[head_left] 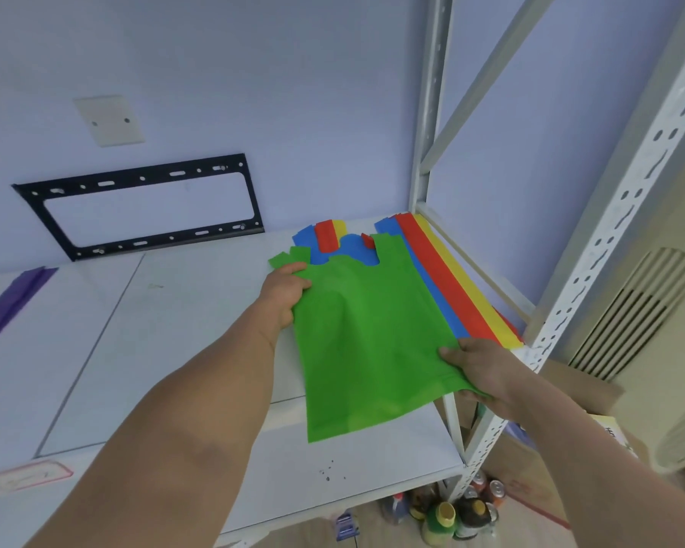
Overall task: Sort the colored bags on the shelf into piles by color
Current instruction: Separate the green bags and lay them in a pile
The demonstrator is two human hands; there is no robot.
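Presently both hands grip one green bag (pixel 366 334), which lies spread flat on the white shelf (pixel 198 350). The left hand (pixel 283 296) has its fingers closed on the bag's upper left edge, just below one handle loop; the fingertips curl over the fabric, thumb not visible. The right hand (pixel 481 369) pinches the bag's lower right corner, thumb on top and fingers underneath, at the shelf's front edge.

Beyond the right-hand fingers, under the green bag and fanned out toward the metal upright (pixel 426 124), lie a blue bag (pixel 436 298), a red bag (pixel 447 278) and a yellow bag (pixel 461 272), each showing as a strip. Their handles show past the left-hand fingertips, near the wall.

Far to the left of the left hand, a purple bag (pixel 7 302) lies on the shelf, well apart from the stack. Below the right hand, bottles and cans (pixel 457 512) stand on the floor.
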